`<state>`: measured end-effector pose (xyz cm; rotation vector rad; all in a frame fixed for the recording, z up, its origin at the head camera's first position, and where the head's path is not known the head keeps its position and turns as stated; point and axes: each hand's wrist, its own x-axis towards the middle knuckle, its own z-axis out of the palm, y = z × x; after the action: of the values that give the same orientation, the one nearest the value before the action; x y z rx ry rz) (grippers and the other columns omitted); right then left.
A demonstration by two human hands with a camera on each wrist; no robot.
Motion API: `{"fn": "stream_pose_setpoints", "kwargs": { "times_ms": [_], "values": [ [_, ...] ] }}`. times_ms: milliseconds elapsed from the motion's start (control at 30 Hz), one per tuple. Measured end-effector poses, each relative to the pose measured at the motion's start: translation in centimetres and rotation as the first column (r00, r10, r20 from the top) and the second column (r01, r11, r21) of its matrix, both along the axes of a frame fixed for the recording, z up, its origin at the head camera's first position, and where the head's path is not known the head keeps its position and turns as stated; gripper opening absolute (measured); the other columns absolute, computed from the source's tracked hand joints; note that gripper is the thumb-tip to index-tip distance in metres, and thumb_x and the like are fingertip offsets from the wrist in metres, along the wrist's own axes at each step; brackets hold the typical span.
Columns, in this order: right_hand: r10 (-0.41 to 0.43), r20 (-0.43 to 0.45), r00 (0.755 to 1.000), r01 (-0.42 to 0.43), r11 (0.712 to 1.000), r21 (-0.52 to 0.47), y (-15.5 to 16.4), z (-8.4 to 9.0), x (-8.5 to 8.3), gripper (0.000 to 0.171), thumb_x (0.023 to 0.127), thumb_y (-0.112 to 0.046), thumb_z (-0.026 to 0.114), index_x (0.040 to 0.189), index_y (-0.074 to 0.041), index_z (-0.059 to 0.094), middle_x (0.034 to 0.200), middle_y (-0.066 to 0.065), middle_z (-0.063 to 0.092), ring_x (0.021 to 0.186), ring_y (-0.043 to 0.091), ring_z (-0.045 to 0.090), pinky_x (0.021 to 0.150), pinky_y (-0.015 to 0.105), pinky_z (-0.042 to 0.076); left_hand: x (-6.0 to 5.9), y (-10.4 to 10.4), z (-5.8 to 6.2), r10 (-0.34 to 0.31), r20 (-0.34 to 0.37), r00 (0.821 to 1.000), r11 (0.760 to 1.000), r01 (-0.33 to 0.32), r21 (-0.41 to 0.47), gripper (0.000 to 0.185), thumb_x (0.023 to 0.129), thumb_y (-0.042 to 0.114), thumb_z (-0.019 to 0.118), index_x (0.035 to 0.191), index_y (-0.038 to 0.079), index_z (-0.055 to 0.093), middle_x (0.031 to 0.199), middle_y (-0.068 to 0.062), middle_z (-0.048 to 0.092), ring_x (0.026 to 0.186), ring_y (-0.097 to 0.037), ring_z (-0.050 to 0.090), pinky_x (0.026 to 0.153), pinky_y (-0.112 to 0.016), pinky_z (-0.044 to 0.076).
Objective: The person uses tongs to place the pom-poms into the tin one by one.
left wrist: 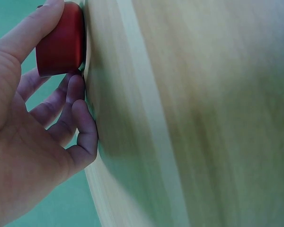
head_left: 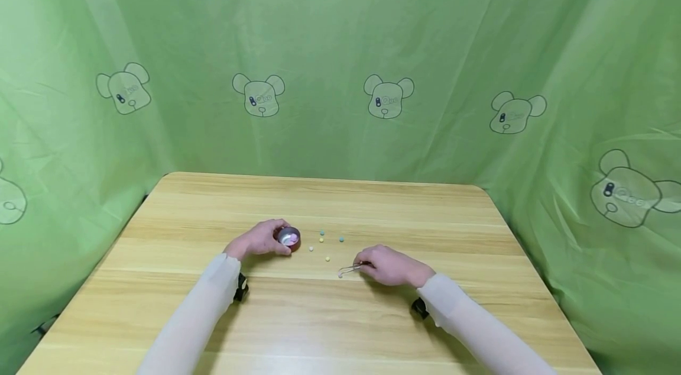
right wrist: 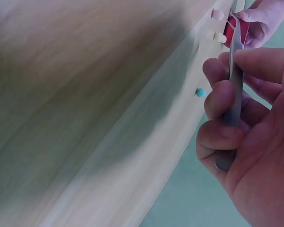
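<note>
Gripping a red container at left, metal tweezers at right

Begins at left with a pale sleeve extended from the near side, fitted with a black wrist device by the cuff. Leads on to the left hand, partly closed round a small red container, with thumb against the wall and fingers round the other side. Holds that container just left of the middle of a wood-grain table, mouth up, with something pink on the silvery inside, too small for a count.

Continues just right of the container with a white bead, then, farther off, a yellow bead with a turquoise bead just beyond. Goes on to another yellow bead on the near side, then a pale bead at the tips of metal tweezers, and a second turquoise bead on the far side. Cannot tell pinched from merely touching at those tips.

Has the right hand next, mostly closed, pinching the tweezers between thumb and fingers, tips toward the left. Ends at right with a second pale sleeve and, beyond the table, green cloth printed with outlined animal faces
</note>
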<state>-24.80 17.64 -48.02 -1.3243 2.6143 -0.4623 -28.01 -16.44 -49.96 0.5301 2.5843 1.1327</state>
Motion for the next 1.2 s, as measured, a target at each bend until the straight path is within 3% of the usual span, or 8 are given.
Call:
{"fn": "stream_pose_setpoints", "kwargs": {
  "times_ms": [733,1200],
  "values": [
    [0.002,0.017,1.0,-0.002,1.0,0.023,-0.1,-0.8,-0.2,0.014,0.094,-0.011,0.056,0.102,-0.011,0.068,0.095,-0.004,0.064,0.085,0.004,0.056,0.077,0.028,0.049,-0.1,0.0,0.0,0.006,-0.002,1.0,1.0,-0.006,-0.01,0.051,0.072,0.02,0.083,0.115,0.009,0.058,0.109,-0.006,0.062,0.102,-0.023,0.056,0.093,-0.044,0.042],
    [0.038,-0.017,0.999,-0.037,0.999,0.009,0.0,-1.2,-0.3,0.016,0.094,-0.009,0.056,0.104,-0.01,0.068,0.096,-0.002,0.066,0.089,0.009,0.061,0.081,0.029,0.05,-0.1,-0.1,0.0,0.004,0.007,1.0,1.0,-0.004,-0.005,0.051,0.072,0.019,0.083,0.116,0.009,0.058,0.109,-0.005,0.061,0.102,-0.023,0.056,0.093,-0.044,0.043]
  ]
}}
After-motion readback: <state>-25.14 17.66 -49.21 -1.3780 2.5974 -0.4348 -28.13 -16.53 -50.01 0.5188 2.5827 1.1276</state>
